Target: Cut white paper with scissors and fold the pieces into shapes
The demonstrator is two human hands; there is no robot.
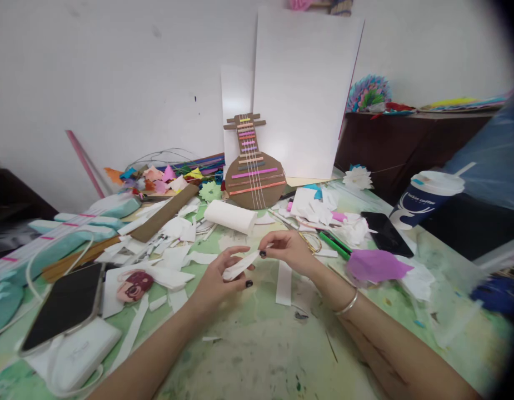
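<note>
A small white paper strip (240, 266) is held between both my hands just above the green table (257, 344). My left hand (219, 278) has its fingers curled around the strip's lower end. My right hand (288, 248) pinches the upper end between thumb and fingertips; a bangle sits on that wrist. Another white paper strip (284, 283) lies flat on the table just below my right hand.
Around lie white paper scraps (173, 261), a paper roll (231, 215), a cardboard guitar model (252, 172) against white boards, a phone (65, 305) on a power bank, another phone (385, 233), a coffee cup (427, 200), purple paper (375, 265) and green pens (335, 244).
</note>
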